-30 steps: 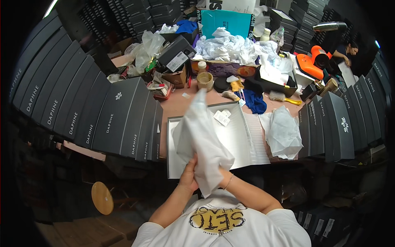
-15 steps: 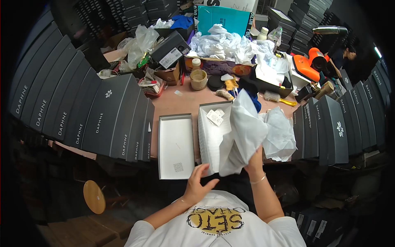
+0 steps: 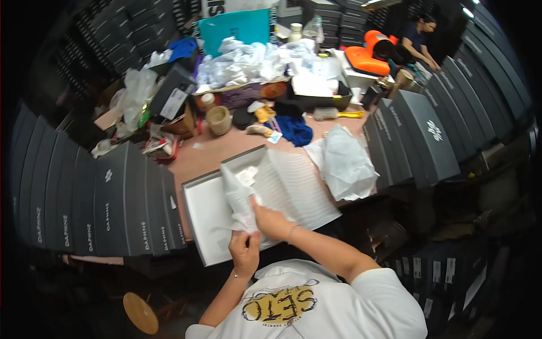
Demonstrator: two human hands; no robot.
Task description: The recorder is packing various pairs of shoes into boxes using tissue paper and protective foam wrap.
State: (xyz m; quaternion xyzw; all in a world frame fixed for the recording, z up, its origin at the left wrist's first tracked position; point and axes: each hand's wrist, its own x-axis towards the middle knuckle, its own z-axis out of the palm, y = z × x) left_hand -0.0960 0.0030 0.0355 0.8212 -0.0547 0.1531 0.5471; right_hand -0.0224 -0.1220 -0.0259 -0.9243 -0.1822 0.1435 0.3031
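Note:
My left hand point(image 3: 244, 253) pinches the lower edge of a white foam sheet point(image 3: 238, 199), just over the box's near end. My right hand point(image 3: 273, 221) is closed on the same folded flap, its thumb pointing away from me. A wide ribbed part of the liner point(image 3: 302, 183) spreads to the right of the box. Inside the open shoebox point(image 3: 224, 173) a small white tag point(image 3: 247, 174) shows; the rest is covered. At the left lies a shallow white tray-like lid point(image 3: 206, 217) with a dark rim, tight against the box. Crumpled white paper point(image 3: 347, 164) lies to the right.
Upright dark shoeboxes line the left point(image 3: 121, 198) and right point(image 3: 420, 135). Behind are a jar point(image 3: 218, 120), a blue cloth point(image 3: 294, 131), a yellow-handled brush point(image 3: 339, 114), a carton of crumpled paper point(image 3: 243, 95) and an orange device point(image 3: 370, 59). A co-worker point(image 3: 419, 42) is at the far right.
Both hands have come together on the white sheet. My right hand has moved left and the raised sheet has been folded down, with its liner spread right. The view has shifted.

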